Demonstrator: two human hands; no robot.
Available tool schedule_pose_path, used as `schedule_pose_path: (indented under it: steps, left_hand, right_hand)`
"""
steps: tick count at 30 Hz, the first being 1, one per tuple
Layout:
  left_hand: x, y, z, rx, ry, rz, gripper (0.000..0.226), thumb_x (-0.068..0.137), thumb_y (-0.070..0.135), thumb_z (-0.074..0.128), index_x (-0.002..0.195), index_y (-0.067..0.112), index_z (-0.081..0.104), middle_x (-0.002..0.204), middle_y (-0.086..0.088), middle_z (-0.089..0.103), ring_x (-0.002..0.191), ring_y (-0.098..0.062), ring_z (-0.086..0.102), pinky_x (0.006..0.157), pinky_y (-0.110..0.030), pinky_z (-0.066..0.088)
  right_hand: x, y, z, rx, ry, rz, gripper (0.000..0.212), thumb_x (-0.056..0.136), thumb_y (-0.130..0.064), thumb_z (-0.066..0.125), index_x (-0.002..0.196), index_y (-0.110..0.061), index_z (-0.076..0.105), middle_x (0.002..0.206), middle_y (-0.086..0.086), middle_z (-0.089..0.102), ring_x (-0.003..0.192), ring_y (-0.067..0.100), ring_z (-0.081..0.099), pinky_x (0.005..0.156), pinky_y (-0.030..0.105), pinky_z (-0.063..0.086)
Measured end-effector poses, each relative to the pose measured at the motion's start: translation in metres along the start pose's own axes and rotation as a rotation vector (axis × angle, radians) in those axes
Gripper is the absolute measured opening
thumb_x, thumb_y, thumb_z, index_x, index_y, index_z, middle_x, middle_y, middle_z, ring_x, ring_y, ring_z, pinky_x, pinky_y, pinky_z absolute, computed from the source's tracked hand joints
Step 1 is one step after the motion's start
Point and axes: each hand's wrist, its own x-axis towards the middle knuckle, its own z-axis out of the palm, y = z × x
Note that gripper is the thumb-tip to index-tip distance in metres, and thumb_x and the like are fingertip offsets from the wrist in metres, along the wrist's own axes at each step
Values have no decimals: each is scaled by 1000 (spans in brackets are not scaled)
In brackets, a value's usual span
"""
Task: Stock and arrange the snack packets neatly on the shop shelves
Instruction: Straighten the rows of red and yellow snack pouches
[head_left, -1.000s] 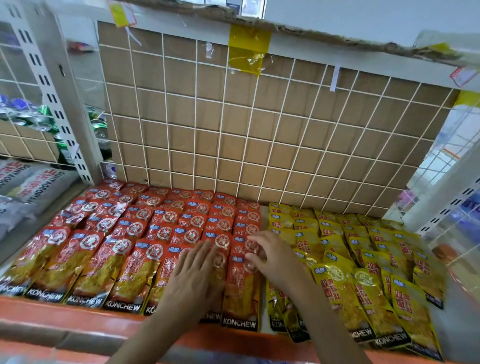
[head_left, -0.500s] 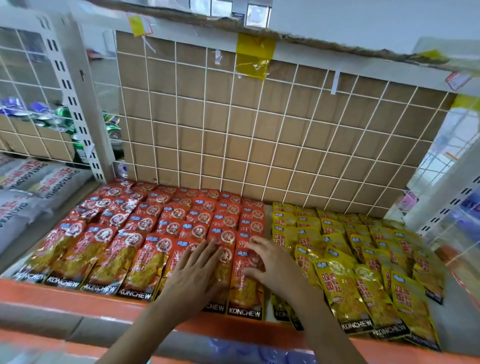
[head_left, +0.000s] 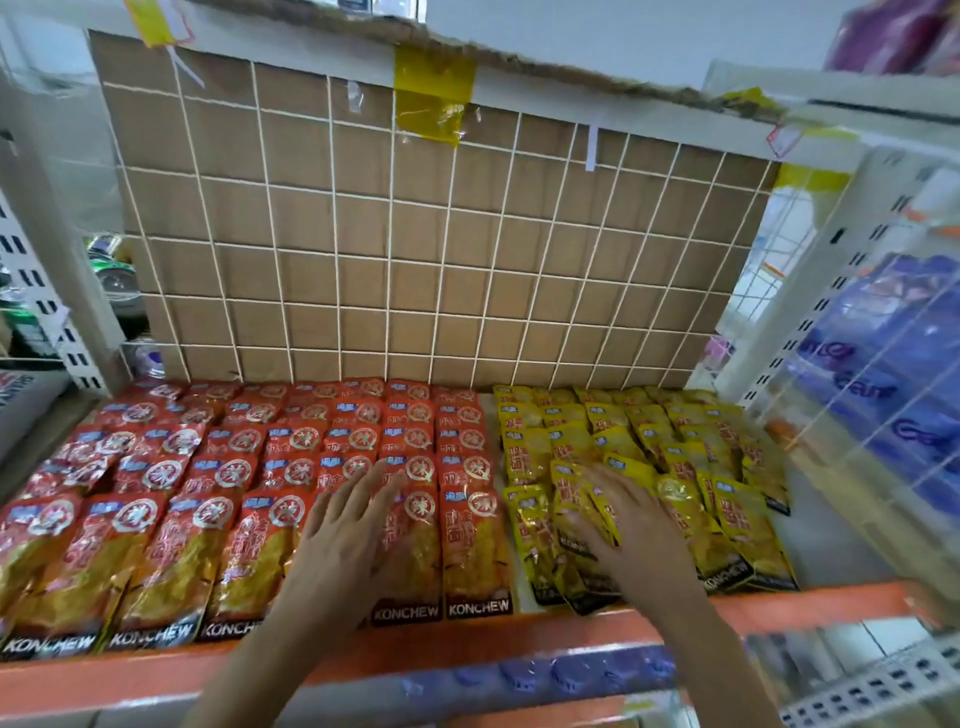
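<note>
My right hand (head_left: 631, 525) has slid off the red packets (head_left: 218, 467) onto the yellow packets (head_left: 691, 441), lower right, fingers flat, gripping nothing. And my left hand (head_left: 345, 545) stays flat on red; the yellows look due for straightening.

Two bare hands, the left hand (head_left: 343, 545) and the right hand (head_left: 634, 525), were in view at one orange-edged shelf (head_left: 779, 608) holding two kinds of snack: glossy red foil packets (head_left: 234, 441) in seven columns, roughly five deep, and glossy yellow foil packets (head_left: 691, 447) in about five looser columns, overlapped beyond an exact tally. One brown cardboard back panel (head_left: 415, 234) stood behind.
</note>
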Motion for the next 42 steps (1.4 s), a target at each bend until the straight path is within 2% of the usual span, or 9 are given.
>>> schedule_pose_path:
  steps: [7,15,20,22,26,29,33,38,42]
  left_hand:
    - [18,12,2,-5,-46,39,91,81,75,-7,144,24,33,151,-1,31,140,-18,21,111,-38,9]
    - [44,42,15,22,-127,36,83,88,70,2,140,20,43,145,-5,42,132,-27,39,105,-42,24]
    - [57,76,29,-54,-85,27,90,74,75,2,147,28,25,153,9,18,140,-11,13,111,-32,6]
    - [62,94,33,-89,-110,27,85,73,67,6,146,27,28,152,11,21,139,-9,17,113,-32,16]
    - [58,123,47,-129,-88,65,56,85,52,34,125,20,58,124,7,57,109,-12,55,85,-36,54]
    - [51,143,51,-63,-13,-4,46,83,46,42,113,19,64,105,5,65,89,-13,63,68,-29,54]
    - [44,151,60,-23,33,-208,43,80,36,71,115,13,63,111,-6,62,95,-28,60,74,-41,53]
    - [44,174,53,-152,29,-411,60,87,39,62,138,18,41,134,-1,43,112,-23,54,88,-31,41]
    - [49,178,51,-423,116,-473,83,80,19,72,146,15,22,142,-3,38,120,-23,49,95,-30,39]
  right_hand:
    - [-31,39,-14,-7,93,150,69,77,-63,33,128,-22,54,130,0,55,119,25,52,95,47,43]
    - [-22,82,-22,-46,81,183,81,74,-75,23,129,-23,51,132,0,53,122,25,48,98,44,37]
    - [0,106,-22,-30,10,152,86,68,-75,17,132,-25,47,138,-3,46,128,22,41,105,42,29]
    - [7,113,-22,-26,-39,126,90,66,-75,12,136,-28,41,142,-6,40,131,19,37,107,39,26]
    - [19,123,-17,-12,-130,17,105,56,-90,-11,139,-40,30,145,-18,29,136,11,28,110,35,23]
    - [26,123,-8,34,-157,-64,105,59,-88,-13,140,-38,30,144,-18,29,135,6,26,111,29,20]
    - [31,117,-1,49,-217,-121,100,61,-86,-10,142,-38,24,145,-18,24,136,6,21,112,29,18]
    - [31,114,7,70,-204,-136,105,60,-89,-9,142,-35,30,147,-10,30,136,14,25,113,36,15]
    - [27,114,8,67,-207,-137,97,65,-85,-5,142,-36,28,149,-11,25,138,12,22,112,30,7]
